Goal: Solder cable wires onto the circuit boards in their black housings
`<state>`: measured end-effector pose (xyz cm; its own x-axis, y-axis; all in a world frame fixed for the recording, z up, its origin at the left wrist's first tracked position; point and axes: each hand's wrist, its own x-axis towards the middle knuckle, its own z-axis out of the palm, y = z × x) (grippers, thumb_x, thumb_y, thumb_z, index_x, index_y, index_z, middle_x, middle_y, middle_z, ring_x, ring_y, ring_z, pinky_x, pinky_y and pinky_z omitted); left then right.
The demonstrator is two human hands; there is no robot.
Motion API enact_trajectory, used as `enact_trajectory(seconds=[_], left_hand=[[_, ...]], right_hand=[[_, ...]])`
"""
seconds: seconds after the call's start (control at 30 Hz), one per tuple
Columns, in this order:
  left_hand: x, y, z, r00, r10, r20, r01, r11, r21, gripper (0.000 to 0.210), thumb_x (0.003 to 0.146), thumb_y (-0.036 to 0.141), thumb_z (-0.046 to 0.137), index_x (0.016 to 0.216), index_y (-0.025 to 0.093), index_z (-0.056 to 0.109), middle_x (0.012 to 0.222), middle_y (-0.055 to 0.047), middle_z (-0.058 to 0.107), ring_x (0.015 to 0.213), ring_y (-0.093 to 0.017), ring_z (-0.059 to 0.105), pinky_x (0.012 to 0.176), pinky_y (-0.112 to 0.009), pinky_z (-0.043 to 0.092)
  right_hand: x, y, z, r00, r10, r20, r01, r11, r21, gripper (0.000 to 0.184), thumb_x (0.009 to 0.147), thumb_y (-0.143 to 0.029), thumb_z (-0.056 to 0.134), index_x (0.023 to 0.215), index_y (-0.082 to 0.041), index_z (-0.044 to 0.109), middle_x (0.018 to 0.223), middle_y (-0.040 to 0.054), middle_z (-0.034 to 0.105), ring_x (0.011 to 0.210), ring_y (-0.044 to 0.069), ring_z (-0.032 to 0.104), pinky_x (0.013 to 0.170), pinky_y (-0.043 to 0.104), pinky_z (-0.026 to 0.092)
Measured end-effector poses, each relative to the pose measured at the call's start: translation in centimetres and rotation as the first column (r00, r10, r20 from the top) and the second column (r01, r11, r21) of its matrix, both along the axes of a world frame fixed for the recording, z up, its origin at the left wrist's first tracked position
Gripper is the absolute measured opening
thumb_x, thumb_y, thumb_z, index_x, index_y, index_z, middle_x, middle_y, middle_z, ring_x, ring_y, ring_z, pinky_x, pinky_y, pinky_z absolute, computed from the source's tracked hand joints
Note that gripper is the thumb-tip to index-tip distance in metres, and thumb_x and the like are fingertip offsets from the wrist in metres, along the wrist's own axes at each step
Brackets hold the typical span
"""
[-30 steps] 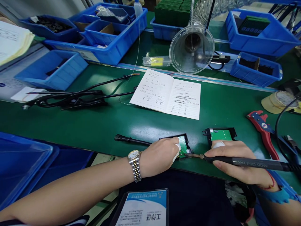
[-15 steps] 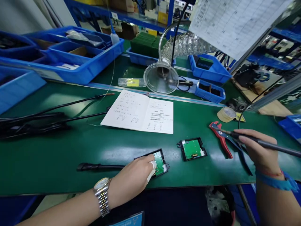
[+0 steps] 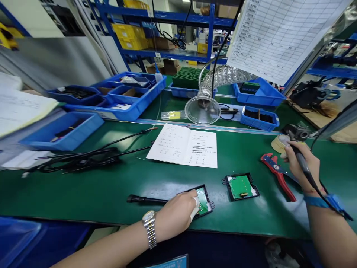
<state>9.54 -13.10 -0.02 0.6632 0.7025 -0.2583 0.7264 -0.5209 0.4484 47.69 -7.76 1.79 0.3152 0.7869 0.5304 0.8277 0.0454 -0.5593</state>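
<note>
A green workbench (image 3: 106, 197) spans the frame's lower half, with an open notebook (image 3: 182, 147) near the centre. The hands are well apart. At lower centre the left hand (image 3: 177, 214) is curled closed on a black-cased circuit board (image 3: 204, 200), whose upper edge slants up rightward. At right, the right hand (image 3: 298, 169) is wrapped around a soldering iron (image 3: 302, 160); its long axis runs upper left to lower right, front end toward a pale tub (image 3: 276, 145), tip unclear.
</note>
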Motion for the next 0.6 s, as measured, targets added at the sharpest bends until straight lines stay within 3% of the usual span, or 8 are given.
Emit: enact_trajectory(seconds=[0.13,0.23,0.33,0.4,0.47,0.5,0.53,0.6], left_hand=[[0.3,-0.4,0.3,0.999,0.002,-0.046,0.0,0.999,0.053,0.02,0.083,0.015,0.042,0.071,0.015,0.058,0.084,-0.008,0.058,0.074,-0.019,0.054,0.066,-0.029,0.041],[0.2,-0.6,0.8,1.0,0.012,0.017,-0.013,0.997,0.073,0.02,0.083,0.016,0.045,0.07,0.015,0.06,0.08,-0.008,0.058,0.079,-0.021,0.053,0.074,-0.033,0.041],[-0.5,0.6,1.4,0.951,0.133,0.277,-0.098,0.986,-0.137,0.012,0.077,0.021,0.057,0.087,0.017,0.063,0.09,-0.007,0.059,0.086,-0.02,0.053,0.08,-0.033,0.042],[-1.5,2.3,1.7,0.75,0.482,0.453,-0.277,0.851,-0.446,0.029,0.07,0.023,0.065,0.098,0.017,0.06,0.099,-0.007,0.058,0.09,-0.019,0.054,0.083,-0.031,0.043],[-2.7,4.3,1.6,0.391,0.821,0.417,-0.391,0.558,-0.732,0.03,0.069,0.024,0.066,0.096,0.015,0.058,0.1,-0.009,0.059,0.089,-0.018,0.056,0.084,-0.03,0.044],[-3.4,5.2,1.4,0.281,0.887,0.367,-0.406,0.457,-0.792,0.026,0.071,0.026,0.064,0.093,0.013,0.058,0.098,-0.01,0.059,0.087,-0.018,0.057,0.083,-0.03,0.045],[-3.9,6.0,1.1,0.223,0.917,0.331,-0.42,0.397,-0.816,0.023,0.072,0.026,0.062,0.09,0.012,0.057,0.094,-0.012,0.06,0.084,-0.018,0.059,0.082,-0.032,0.046],[-4.8,7.1,0.3,0.188,0.937,0.296,-0.455,0.35,-0.819,0.022,0.071,0.026,0.062,0.084,0.01,0.056,0.088,-0.015,0.061,0.078,-0.02,0.06,0.079,-0.035,0.048]], right_hand=[[-6.3,-1.0,0.0,0.981,0.129,-0.143,-0.123,0.991,0.052,0.033,0.083,-0.042,0.053,0.109,-0.021,0.057,0.079,0.0027,0.066,0.063,0.013,0.064,0.067,0.025,0.05],[-7.7,-0.8,-1.5,0.98,0.154,-0.127,-0.148,0.987,0.062,0.031,0.084,-0.043,0.051,0.107,-0.024,0.057,0.08,0.0012,0.066,0.066,0.014,0.064,0.069,0.027,0.05],[-6.7,-0.3,-3.3,0.985,0.128,-0.116,-0.126,0.992,0.03,0.034,0.082,-0.047,0.051,0.108,-0.025,0.057,0.08,0.0011,0.067,0.069,0.017,0.065,0.074,0.03,0.05],[-5.8,-0.1,-3.9,0.985,0.093,-0.148,-0.094,0.996,-0.001,0.037,0.08,-0.051,0.051,0.106,-0.026,0.058,0.081,0.0016,0.068,0.07,0.018,0.066,0.072,0.031,0.051],[-5.2,-0.1,-4.0,0.98,0.054,-0.192,-0.06,0.998,-0.026,0.041,0.078,-0.055,0.05,0.105,-0.026,0.058,0.08,0.002,0.068,0.069,0.019,0.066,0.067,0.03,0.051],[-5.0,-0.1,-4.0,0.978,0.042,-0.204,-0.049,0.998,-0.03,0.042,0.077,-0.057,0.049,0.104,-0.026,0.059,0.079,0.0021,0.068,0.069,0.02,0.066,0.066,0.031,0.052],[-4.9,-0.2,-3.9,0.978,0.04,-0.206,-0.046,0.999,-0.025,0.044,0.077,-0.058,0.049,0.105,-0.026,0.059,0.078,0.0021,0.068,0.069,0.02,0.066,0.066,0.031,0.052],[-4.9,-0.3,-3.7,0.98,0.06,-0.189,-0.063,0.998,-0.006,0.047,0.075,-0.06,0.048,0.105,-0.026,0.059,0.077,0.0019,0.068,0.068,0.02,0.066,0.069,0.032,0.052]])
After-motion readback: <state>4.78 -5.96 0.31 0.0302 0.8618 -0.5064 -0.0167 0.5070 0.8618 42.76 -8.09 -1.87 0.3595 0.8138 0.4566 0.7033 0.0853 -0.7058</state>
